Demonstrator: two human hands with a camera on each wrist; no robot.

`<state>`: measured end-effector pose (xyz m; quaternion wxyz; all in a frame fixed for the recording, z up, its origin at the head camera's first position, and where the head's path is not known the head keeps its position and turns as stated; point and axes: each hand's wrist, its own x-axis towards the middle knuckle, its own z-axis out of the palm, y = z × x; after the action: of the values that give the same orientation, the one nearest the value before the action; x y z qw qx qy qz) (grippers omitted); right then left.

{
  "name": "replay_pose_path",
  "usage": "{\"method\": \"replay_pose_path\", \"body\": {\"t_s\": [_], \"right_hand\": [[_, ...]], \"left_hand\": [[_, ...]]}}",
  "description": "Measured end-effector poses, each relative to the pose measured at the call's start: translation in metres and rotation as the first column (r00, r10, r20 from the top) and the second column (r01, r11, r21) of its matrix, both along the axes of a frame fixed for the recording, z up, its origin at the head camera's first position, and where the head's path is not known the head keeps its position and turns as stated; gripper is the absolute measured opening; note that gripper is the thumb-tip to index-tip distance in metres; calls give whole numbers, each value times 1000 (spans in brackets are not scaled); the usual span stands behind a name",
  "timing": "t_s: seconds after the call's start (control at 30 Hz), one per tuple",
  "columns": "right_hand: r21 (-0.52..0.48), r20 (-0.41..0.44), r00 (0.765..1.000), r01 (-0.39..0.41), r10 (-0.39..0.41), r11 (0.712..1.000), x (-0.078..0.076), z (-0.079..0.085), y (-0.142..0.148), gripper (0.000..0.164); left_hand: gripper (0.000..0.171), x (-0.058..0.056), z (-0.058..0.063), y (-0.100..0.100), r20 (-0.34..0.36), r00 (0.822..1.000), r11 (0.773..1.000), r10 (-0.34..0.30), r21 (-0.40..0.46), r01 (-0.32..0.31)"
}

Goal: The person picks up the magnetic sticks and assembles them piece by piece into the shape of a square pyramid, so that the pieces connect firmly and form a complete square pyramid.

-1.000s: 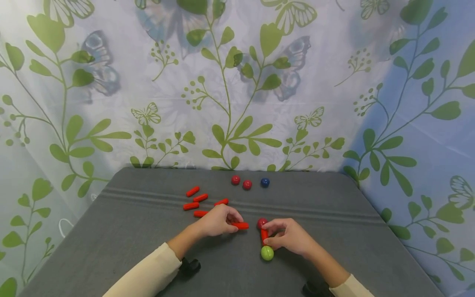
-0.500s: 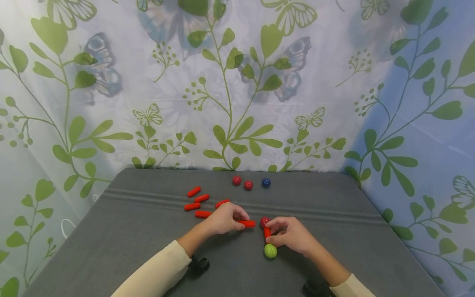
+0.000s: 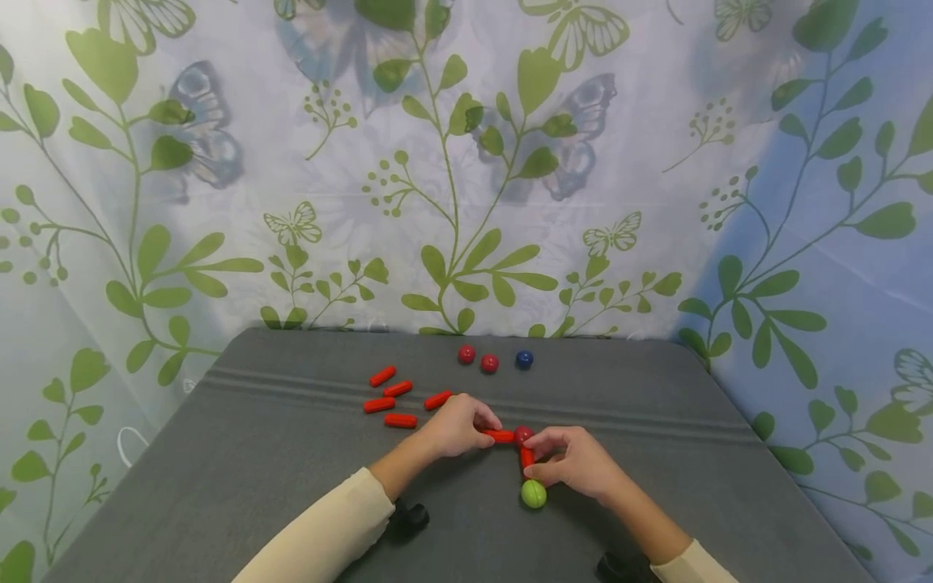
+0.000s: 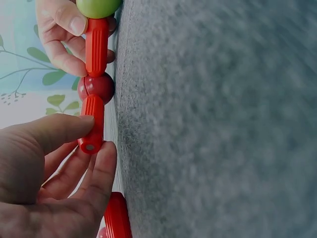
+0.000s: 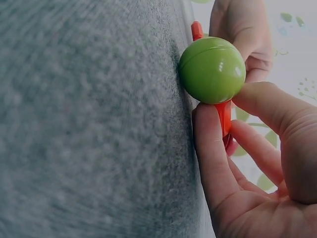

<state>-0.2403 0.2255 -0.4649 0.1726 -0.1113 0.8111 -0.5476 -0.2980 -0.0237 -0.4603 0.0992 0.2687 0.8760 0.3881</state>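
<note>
My left hand [image 3: 461, 424] pinches a red ribbed rod [image 4: 93, 124] between thumb and fingers. The rod's far end meets a dark red ball [image 4: 100, 88]; its near end shows a small silvery disc. With thumb and fingers, my right hand [image 3: 579, 465] pinches a second red rod [image 4: 96, 47]. That rod joins the dark red ball at one end and a green ball [image 5: 213, 70] at the other. In the head view, the two rods meet at the red ball [image 3: 523, 436] in a corner, with the green ball [image 3: 534, 494] nearest me.
Several loose red rods [image 3: 401, 420] lie left of my left hand on the grey table [image 3: 291, 486]. Toward the back edge sit two red balls [image 3: 489, 363] and a blue ball [image 3: 524, 359]. A leaf-patterned curtain [image 3: 466, 202] hangs behind the table.
My left hand has moved right with its rod, closing the gap until the rod's end meets the red ball. My right hand stays almost still, holding the rod between the two balls.
</note>
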Motion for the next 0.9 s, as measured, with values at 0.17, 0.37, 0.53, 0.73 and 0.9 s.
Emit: {"method": "replay_pose_path", "body": {"t_s": [0.17,0.37,0.53,0.73,0.9], "right_hand": [[-8,-8,1000,6,-6,1000,2,1,0,43],[-33,0,1000,11,-11,999,2,0,0,45],[-43,-2,1000,14,-14,999,2,-1,0,46],[-38,-2,1000,16,-16,999,3,-2,0,45],[-41,2,1000,13,-13,999,3,-2,2,45]], "left_hand": [[12,-1,0,3,3,1000,1000,5,-12,-5],[13,-1,0,4,24,1000,1000,5,-14,-5],[15,-2,0,5,29,999,1000,15,-16,-15],[19,-1,1,3,62,998,1000,6,5,-7],[23,-2,0,2,73,997,1000,-12,21,10]]}}
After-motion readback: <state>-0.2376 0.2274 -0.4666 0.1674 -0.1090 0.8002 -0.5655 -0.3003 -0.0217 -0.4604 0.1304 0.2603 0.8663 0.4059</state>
